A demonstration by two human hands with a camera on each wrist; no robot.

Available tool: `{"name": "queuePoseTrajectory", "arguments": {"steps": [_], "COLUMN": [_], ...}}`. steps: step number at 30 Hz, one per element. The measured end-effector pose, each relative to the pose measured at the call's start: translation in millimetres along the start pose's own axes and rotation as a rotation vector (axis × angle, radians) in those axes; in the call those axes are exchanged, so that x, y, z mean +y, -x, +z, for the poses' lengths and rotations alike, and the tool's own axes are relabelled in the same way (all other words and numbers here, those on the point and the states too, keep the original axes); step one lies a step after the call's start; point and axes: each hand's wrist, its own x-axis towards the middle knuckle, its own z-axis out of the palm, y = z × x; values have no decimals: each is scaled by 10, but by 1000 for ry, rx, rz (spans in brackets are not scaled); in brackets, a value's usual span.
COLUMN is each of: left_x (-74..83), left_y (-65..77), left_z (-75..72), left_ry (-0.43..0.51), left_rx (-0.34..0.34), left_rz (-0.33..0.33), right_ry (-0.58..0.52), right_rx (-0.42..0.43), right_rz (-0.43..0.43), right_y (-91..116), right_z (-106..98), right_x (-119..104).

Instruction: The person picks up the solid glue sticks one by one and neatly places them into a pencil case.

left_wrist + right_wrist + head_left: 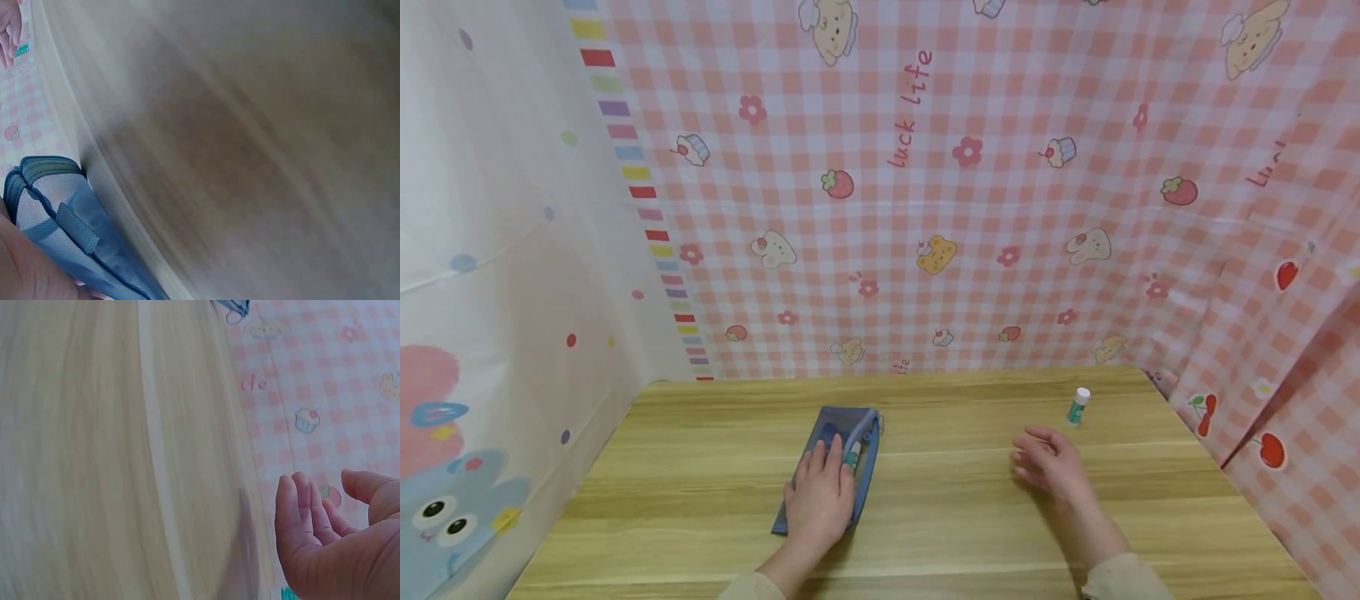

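A blue mesh zip pouch (pixel 842 419) lies on the table left of centre. My left hand (pixel 822 498) rests on top of it with the fingers extended. Beside those fingers, a green and white tube (pixel 853 455) shows at the pouch; how much of it is inside cannot be told. A dark blue item (pixel 828 432) shows through the mesh. My right hand (pixel 1054 467) hovers over the right part of the table, fingers loosely bent, holding nothing. Just beyond it stands a green glue stick (pixel 1077 407) with a white cap, upright and apart from the hand.
The wood-grain table (pixel 940 508) ends at a pink checked curtain (pixel 910 275) behind. White printed cloth (pixel 535 250) hangs on the left, and more checked cloth (pixel 1292 350) closes the right side. A metal ring (pixel 881 423) hangs at the pouch's far right corner.
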Motion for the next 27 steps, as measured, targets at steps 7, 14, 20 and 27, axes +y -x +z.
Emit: {"name": "queuePoseTrajectory", "arguments": {"steps": [7, 14, 20, 27], "left_x": [-4, -6, -1, -1], "left_y": [-2, -4, 0, 0], "left_z": [9, 15, 11, 18], "left_ry": [-7, -8, -6, -8], "left_rx": [0, 1, 8, 12], "left_rz": [-3, -2, 6, 12], "right_ry": [25, 195, 276, 374], "right_rx": [55, 178, 307, 454], "right_rz": [-35, -89, -161, -227], "right_y": [1, -52, -112, -175], "right_z": [-213, -394, -481, -554], "right_x": [-65, -91, -83, -130]}}
